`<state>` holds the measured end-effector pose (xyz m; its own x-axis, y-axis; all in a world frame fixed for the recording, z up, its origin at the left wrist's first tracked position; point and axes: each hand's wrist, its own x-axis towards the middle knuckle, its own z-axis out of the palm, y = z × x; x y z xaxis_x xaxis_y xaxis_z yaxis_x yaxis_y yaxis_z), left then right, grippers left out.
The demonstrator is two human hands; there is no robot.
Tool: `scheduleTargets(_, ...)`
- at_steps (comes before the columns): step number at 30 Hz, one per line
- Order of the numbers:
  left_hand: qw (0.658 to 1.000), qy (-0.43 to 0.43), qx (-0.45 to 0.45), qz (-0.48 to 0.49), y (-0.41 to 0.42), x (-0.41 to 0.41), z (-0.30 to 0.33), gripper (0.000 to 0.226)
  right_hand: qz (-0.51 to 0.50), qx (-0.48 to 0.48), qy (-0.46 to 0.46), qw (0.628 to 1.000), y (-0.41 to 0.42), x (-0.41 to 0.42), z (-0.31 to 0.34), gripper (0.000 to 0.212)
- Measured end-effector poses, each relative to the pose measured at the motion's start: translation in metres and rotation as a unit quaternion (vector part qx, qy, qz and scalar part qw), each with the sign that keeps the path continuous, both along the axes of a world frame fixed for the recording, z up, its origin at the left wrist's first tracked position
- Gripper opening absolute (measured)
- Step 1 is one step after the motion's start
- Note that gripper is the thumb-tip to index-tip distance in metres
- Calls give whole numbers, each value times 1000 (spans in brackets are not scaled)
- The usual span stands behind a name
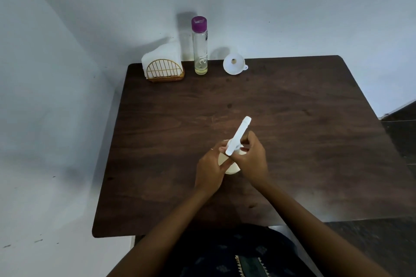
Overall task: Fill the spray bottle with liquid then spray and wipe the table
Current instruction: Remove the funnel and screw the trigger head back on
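A white spray bottle (231, 167) stands near the middle of the dark wooden table (292, 141). My left hand (210, 170) grips its body from the left. My right hand (253, 158) holds the white spray head (238, 135) at the bottle's neck, with the nozzle pointing up and away. At the table's far edge stands a tall clear bottle (200, 51) with a purple cap and a little yellowish liquid at the bottom. A white funnel (234, 64) lies to its right.
A gold wire holder with white napkins (163, 65) stands at the far left corner against the wall. Walls close in the table behind and on the left. Dark floor lies to the right.
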<state>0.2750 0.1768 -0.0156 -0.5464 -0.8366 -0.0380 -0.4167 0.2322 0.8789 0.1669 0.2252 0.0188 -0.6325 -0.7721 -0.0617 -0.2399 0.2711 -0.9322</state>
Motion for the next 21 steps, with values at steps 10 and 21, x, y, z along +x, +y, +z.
scheduleTargets(10, 999, -31, -20, -9, -2, 1, 10, 37, -107, -22, 14, 994, 0, 19, -3, 40)
scheduleTargets(21, 997, -49, -27, 51, 25, 0, 1, 44, -107, -37, 44, 993, -8, 20, 2, 74)
